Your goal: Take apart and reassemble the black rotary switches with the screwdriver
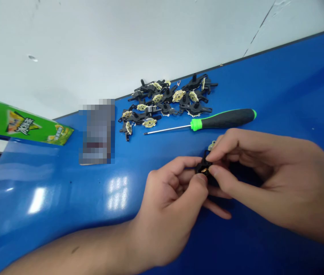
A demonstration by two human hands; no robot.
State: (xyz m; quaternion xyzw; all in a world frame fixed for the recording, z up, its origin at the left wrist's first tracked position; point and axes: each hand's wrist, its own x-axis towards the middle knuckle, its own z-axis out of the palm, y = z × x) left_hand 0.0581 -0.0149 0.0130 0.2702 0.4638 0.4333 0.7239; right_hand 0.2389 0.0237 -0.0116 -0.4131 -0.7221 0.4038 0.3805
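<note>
My left hand and my right hand meet over the blue table, both pinched on one small black plastic part with a brass-coloured piece in it. The left thumb and fingers grip it from below; the right thumb and forefinger pinch it from above. Most of the part is hidden by my fingers. A small pale metal plate lies just behind my right forefinger.
A pile of several black parts with pale yellow plates lies at the table's far edge. A screwdriver with a black and green handle rests between pile and hands. A blurred object and a green carton are at the left.
</note>
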